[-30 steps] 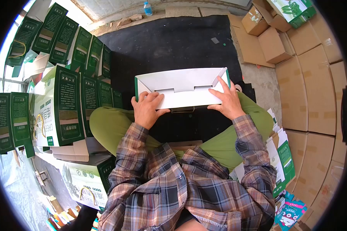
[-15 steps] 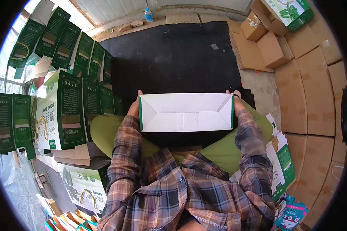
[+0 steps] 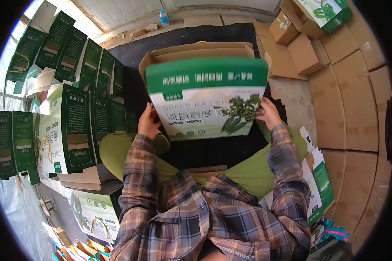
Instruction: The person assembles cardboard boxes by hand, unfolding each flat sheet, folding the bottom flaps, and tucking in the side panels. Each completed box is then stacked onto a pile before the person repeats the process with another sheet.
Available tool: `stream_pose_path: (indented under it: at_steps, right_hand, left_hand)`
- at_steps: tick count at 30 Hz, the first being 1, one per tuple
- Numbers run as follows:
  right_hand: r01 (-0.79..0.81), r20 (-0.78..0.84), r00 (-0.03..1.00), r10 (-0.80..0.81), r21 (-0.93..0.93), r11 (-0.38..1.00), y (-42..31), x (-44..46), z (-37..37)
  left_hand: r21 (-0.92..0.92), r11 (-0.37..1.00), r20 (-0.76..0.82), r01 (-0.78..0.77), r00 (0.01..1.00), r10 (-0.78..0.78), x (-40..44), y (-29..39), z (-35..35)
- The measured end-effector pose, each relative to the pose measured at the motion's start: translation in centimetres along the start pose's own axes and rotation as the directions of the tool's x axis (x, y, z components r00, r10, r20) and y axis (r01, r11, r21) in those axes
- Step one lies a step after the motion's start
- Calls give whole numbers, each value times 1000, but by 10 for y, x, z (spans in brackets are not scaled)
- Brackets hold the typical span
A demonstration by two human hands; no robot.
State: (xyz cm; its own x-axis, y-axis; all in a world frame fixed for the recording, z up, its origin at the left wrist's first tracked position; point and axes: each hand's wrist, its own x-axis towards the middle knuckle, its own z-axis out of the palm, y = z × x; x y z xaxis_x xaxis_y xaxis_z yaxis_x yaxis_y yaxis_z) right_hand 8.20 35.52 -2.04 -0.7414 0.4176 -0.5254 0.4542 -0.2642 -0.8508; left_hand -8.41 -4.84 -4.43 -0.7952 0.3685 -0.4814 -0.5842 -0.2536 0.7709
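1. Black matting (image 3: 196, 154) lies before you; the green-and-white carton (image 3: 200, 104) tilts above it, between your hands.
2. Your left hand (image 3: 149, 122) and right hand (image 3: 270, 114) are apart, one at each lower side; I cannot tell how firmly either grips.
3. Press evenly from both sides, lightly enough not to buckle it.
4. Steer clear of the brown upper edge (image 3: 200, 51), which could crease.

Looks like a packing workshop or storeroom — judging by the stacked brown cartons (image 3: 330, 104), rows of printed green boxes (image 3: 77, 126) and black mat (image 3: 224, 34) over concrete floor (image 3: 298, 92).
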Motion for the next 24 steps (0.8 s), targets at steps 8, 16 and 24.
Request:
stream_pose_path:
  at_steps: [8, 16, 24]
  right_hand:
    - [-279, -141, 957, 252, -229, 932, 79, 39, -18]
    - [-233, -200, 964, 175, -317, 919, 7, -19, 5]
    - [-91, -283, 957, -69, -514, 853, -9, -25, 18]
  left_hand:
    - [370, 903, -251, 217, 960, -128, 18, -40, -15]
    - [510, 860, -264, 29, 956, 125, -18, 5, 22]
    - [742, 659, -305, 125, 938, 165, -5, 18, 40]
